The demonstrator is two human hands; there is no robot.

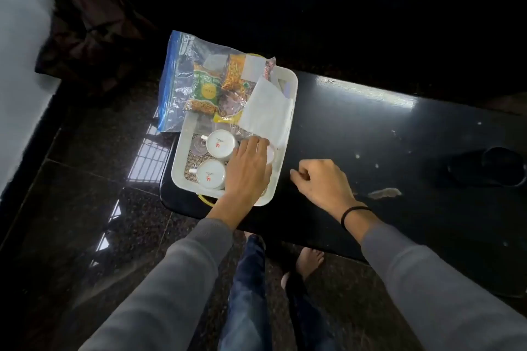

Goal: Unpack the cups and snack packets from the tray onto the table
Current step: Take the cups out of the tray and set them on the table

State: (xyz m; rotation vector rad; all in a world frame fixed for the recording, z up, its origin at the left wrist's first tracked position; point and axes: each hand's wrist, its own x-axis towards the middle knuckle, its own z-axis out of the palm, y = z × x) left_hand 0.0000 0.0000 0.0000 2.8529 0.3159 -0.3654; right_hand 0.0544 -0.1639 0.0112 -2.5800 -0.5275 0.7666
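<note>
— What's holding everything?

— A white plastic tray (pixel 291 111) with rounded corners, sitting on the left end of a dark glossy table (pixel 370 128). Its left edge reaches the table's end.

— And inside it?

— Two white cups stand upside down along the left side, each with a small red mark on its base: the far cup (pixel 219 143) and the near cup (pixel 210 174), handles pointing left. They rest on a woven mat lining the tray floor, with a round patterned coaster (pixel 198 145) just left of the far cup. A third white cup (pixel 271 154) sits to their right, mostly hidden under the left hand.

— The snacks?

— Piled at the far end. A green and yellow snack packet (pixel 204 88) and an orange snack packet (pixel 236 72) lie partly on a clear zip bag (pixel 182 65) with a blue edge, which hangs past the tray's far-left corner. A white paper sheet (pixel 268 111) lies tilted over the right side of the tray.

— The hands?

— The left hand (pixel 248 169) lies palm down in the tray, fingers spread over that hidden cup; I cannot tell whether it grips it. The right hand (pixel 319 179) hovers over bare table just right of the tray, fingers curled loosely with nothing in them, a black band (pixel 355 212) on the wrist. Both sleeves are grey.
</note>
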